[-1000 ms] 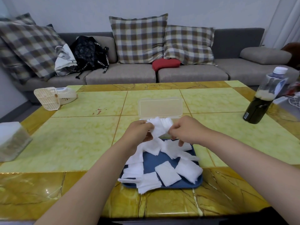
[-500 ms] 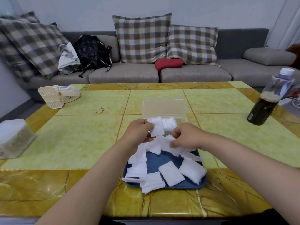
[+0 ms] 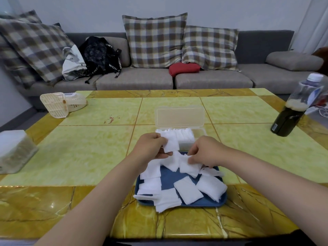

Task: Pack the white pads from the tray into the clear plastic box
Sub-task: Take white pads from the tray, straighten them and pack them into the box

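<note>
Your left hand (image 3: pixel 150 148) is pinching one white pad (image 3: pixel 171 143) just before the clear plastic box (image 3: pixel 199 133), center frame. Your right hand (image 3: pixel 204 151) is curling onto a second pad (image 3: pixel 189 167) at the blue tray (image 3: pixel 204 204)'s far end. You're mid-packing, I'd judge. Next move is likely slotting the white pad beside the packed pads (image 3: pixel 183 135). Your hands are hiding your right fingertips and the box's near wall.

Soft, even daylight, perhaps from behind the curtain (image 3: pixel 315 22) at right; shadows are faint. The glossy surface (image 3: pixel 79 157) shows pale glare near its front edge. Wide-angle distortion bends the margins; the bottle (image 3: pixel 291 114) looks smeared.
</note>
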